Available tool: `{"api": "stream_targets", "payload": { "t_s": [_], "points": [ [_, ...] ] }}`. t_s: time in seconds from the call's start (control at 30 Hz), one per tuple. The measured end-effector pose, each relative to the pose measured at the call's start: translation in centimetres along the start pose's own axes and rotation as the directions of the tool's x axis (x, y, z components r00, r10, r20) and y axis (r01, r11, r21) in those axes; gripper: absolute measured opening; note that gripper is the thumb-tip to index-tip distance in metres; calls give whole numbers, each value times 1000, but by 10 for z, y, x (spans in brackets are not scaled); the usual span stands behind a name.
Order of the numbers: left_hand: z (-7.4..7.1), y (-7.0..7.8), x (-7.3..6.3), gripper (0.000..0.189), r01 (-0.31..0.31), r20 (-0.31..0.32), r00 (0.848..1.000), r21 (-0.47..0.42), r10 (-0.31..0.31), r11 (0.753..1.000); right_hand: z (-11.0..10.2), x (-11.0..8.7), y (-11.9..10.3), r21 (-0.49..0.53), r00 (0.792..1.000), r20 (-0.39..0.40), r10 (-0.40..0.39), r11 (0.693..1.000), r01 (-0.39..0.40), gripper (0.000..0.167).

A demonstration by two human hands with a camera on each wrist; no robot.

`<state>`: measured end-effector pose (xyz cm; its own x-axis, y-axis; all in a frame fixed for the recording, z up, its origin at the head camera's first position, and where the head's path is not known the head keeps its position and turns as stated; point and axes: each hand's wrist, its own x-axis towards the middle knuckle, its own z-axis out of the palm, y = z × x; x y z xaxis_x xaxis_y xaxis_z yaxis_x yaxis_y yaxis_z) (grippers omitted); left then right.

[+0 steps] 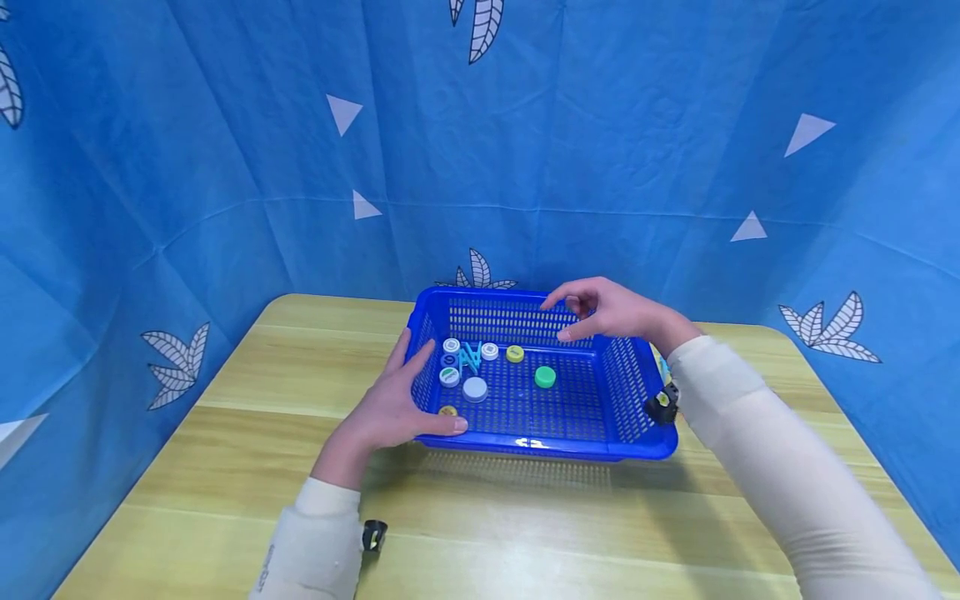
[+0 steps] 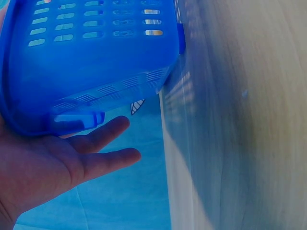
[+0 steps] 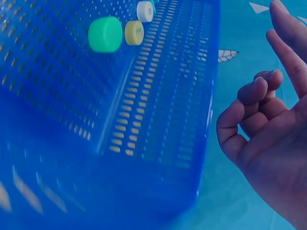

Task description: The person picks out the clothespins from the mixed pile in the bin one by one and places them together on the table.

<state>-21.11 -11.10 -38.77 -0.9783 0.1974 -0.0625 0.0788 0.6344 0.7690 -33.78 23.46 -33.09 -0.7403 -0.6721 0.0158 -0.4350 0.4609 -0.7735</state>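
A blue plastic basket (image 1: pixel 536 443) with slotted walls stands on the table. My left hand (image 1: pixel 386 412) holds its left front corner, thumb over the front rim. In the left wrist view two fingers (image 2: pixel 115 160) stretch out below the rim. Over the back right of the basket, my right hand (image 1: pixel 607 308) hovers with thumb and forefinger apart and nothing between them; its other fingers curl loosely. Inside lie a green bottle cap (image 1: pixel 545 377), a yellow cap (image 1: pixel 514 354), a large pale cap (image 1: pixel 475 389), several white caps (image 1: pixel 489 352) and light-blue clothespins (image 1: pixel 469 358).
The wooden table (image 1: pixel 247 417) extends around the basket. A blue patterned curtain (image 1: pixel 525 150) hangs behind and at both sides. A light-blue piece (image 1: pixel 663 369) shows beyond the basket's right wall, partly hidden by the right forearm.
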Motion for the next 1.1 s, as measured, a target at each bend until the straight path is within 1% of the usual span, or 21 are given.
{"api": "stream_targets", "payload": {
  "t_s": [0.17,0.27,0.43,0.67,0.9,1.1],
  "points": [
    [0,0,1,131,0,2,1000,-2,0,1000,13,9,-1,10,1000,20,-16,1000,16,43],
    [0,-1,1,131,0,1,1000,2,0,1000,20,14,-1,6,1000,25,-10,1000,10,44],
    [-1,-1,0,130,0,0,1000,7,0,1000,30,22,-2,8,1000,25,-4,1000,4,43],
    [0,-1,2,130,1,2,1000,17,-1,1000,42,35,1,42,999,20,-27,999,26,47],
    [0,-2,1,130,3,9,1000,36,-3,999,57,44,4,35,999,25,28,999,-29,54],
    [0,-3,2,130,-7,3,1000,49,7,999,69,54,4,22,999,36,24,999,-25,53]
  ]
}}
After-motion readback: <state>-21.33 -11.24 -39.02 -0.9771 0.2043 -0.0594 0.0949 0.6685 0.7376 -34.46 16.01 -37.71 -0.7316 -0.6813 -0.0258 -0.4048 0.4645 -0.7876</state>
